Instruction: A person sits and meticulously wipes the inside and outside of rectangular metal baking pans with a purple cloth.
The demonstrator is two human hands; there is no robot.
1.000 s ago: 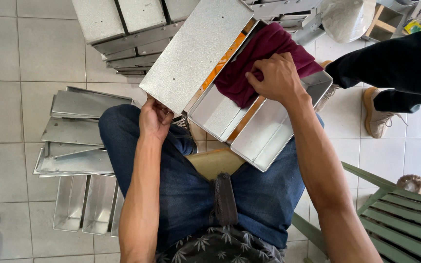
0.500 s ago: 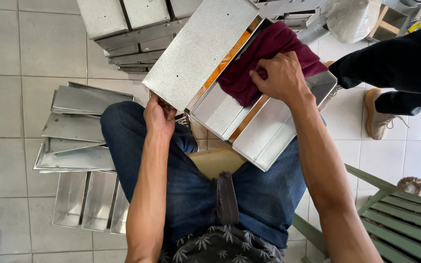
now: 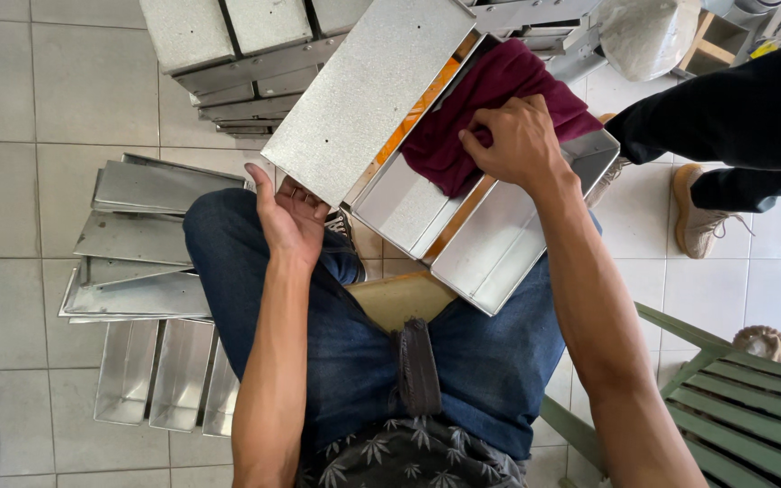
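**Cloth pressed into a metal pan held over the lap**

A seated person in blue jeans (image 3: 354, 361) holds a set of joined metal loaf pans (image 3: 463, 217) tilted above the knees. The left hand (image 3: 293, 215) grips the near lower corner of the pans, palm up, fingers curled under the edge of the outer wall, whose flat speckled side (image 3: 363, 90) faces the camera. The right hand (image 3: 519, 143) is bunched closed on a maroon cloth (image 3: 490, 99), knuckles up, pressing it inside the middle compartment; the cloth spreads out beyond the fingers toward the pan's far end and lies directly under and ahead of that hand. An orange streak (image 3: 418, 107) shows along the inner wall beside the cloth.

On the tiled floor (image 3: 47, 108), left of the knee, lies a pile of similar pans (image 3: 146, 235), and more are stacked upside down at the top edge (image 3: 237, 36). At the right, another person's dark sleeve (image 3: 734, 108) and tan shoe (image 3: 698, 212) stand near a green slatted bench (image 3: 752, 407).
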